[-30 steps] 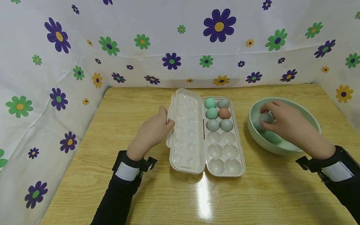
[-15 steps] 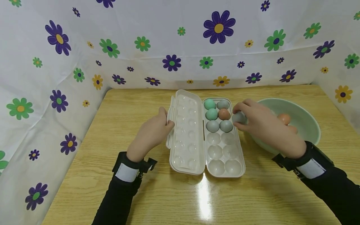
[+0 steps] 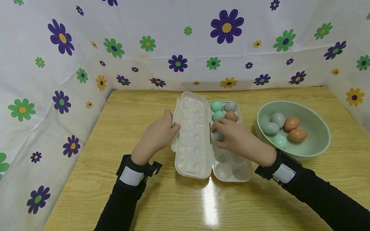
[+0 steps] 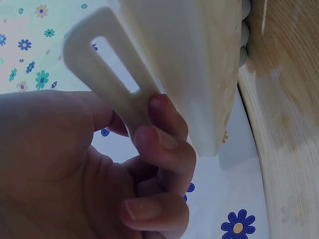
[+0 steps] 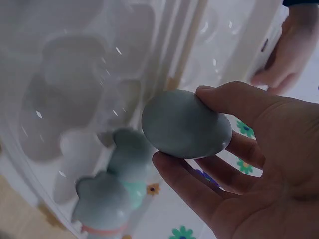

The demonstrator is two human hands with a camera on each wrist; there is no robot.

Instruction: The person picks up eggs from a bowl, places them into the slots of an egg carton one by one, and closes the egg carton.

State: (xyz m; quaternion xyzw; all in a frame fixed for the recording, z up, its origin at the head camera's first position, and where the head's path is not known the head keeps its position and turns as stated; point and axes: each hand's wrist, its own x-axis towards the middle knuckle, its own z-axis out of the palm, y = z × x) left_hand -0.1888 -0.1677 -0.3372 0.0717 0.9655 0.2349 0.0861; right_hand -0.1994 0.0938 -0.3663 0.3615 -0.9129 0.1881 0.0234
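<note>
My right hand (image 3: 241, 138) pinches a grey-blue egg (image 5: 184, 124) between thumb and fingers, low over the egg box base (image 3: 245, 175). At the base's far end sit two green eggs (image 3: 216, 106), a grey egg (image 3: 230, 106) and a brown egg (image 3: 231, 116). Two grey eggs (image 5: 104, 199) in the following row show in the right wrist view; in the head view this hand mostly covers them. My left hand (image 3: 156, 136) grips the slotted handle (image 4: 82, 50) on the edge of the box's opened lid (image 3: 193, 138). Hollows nearer me hold no eggs.
A pale green bowl (image 3: 319, 138) stands on the wooden table (image 3: 138, 199) right of the box. Inside are two grey eggs (image 3: 270, 128), two brown eggs (image 3: 297, 135) and a green egg (image 3: 279, 141). Flowered cloth (image 3: 127, 19) closes off the back and sides.
My right hand has lifted a grey egg from the bowl and carried it left to above the egg box. The left hand keeps its grip on the handle, unmoved.
</note>
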